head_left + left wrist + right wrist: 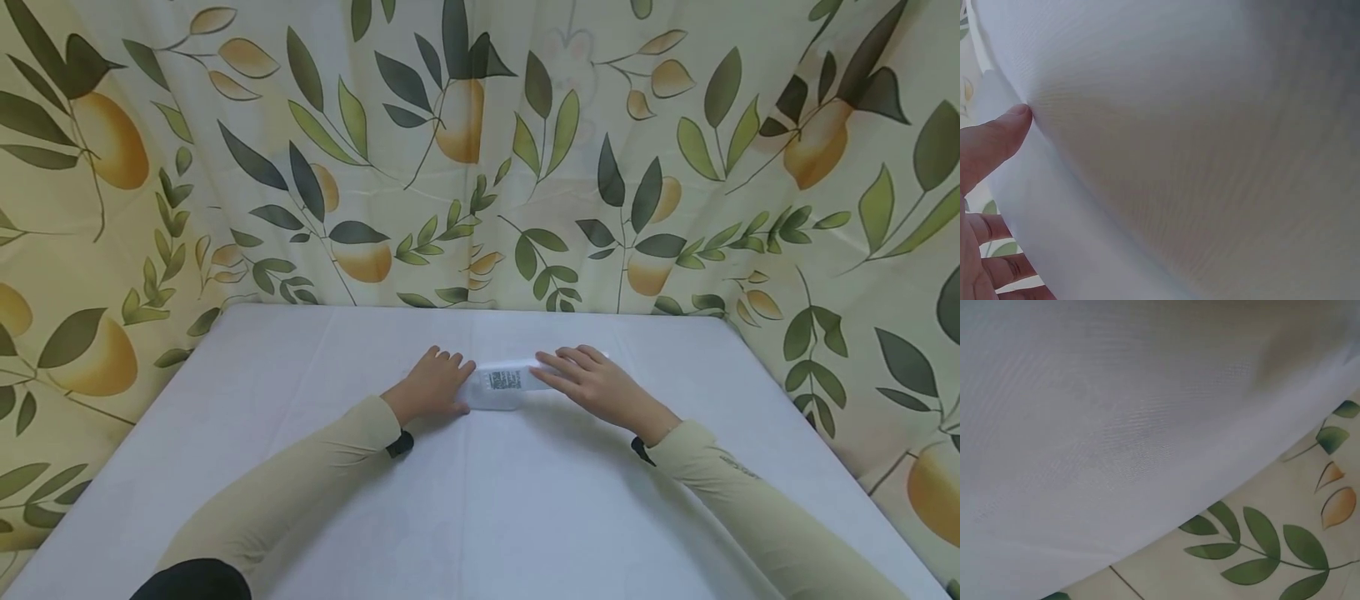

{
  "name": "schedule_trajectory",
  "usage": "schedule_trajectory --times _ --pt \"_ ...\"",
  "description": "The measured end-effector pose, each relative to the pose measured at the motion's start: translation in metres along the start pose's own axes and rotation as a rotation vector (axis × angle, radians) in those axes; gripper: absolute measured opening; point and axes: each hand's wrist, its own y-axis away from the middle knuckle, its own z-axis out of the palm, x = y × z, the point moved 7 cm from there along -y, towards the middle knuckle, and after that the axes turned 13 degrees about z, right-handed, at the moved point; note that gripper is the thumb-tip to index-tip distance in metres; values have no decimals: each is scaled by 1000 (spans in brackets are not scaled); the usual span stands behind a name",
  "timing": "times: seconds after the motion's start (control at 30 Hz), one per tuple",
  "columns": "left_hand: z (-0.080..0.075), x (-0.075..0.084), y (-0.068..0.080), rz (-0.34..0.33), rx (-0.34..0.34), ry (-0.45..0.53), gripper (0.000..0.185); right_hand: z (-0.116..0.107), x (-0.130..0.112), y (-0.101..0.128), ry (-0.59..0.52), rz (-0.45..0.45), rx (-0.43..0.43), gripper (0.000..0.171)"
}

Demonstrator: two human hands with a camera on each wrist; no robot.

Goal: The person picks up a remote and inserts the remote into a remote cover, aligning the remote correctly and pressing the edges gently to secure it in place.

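A translucent, pale plastic package (491,400) with a dark printed label (505,380) lies across the far half of the table. My left hand (429,387) grips its left end, with the thumb at the near edge and the fingers at the far edge. In the left wrist view the thumb (996,142) and several fingers (1013,269) show on either side of a pale band. Over the package's right part, my right hand (603,390) rests with its fingers stretched to the left. That hand does not show in the right wrist view, and its palm side is hidden.
A white cloth covers the table (465,500), its far edge just beyond the hands. Behind and beside it hangs a curtain (480,167) printed with leaves and orange fruit. A dark rounded thing (193,581) shows at the bottom left.
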Motion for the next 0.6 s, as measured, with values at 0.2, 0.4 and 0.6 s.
schedule_trajectory --times 0.2,0.4,0.6 --pt "0 0 0 19 4 -9 70 3 1 -5 24 -20 -1 65" --pt "-2 -1 2 34 20 7 69 3 -3 -7 3 -37 -22 60" --pt "-4 0 3 57 51 6 67 5 -9 -6 -9 -57 -35 57"
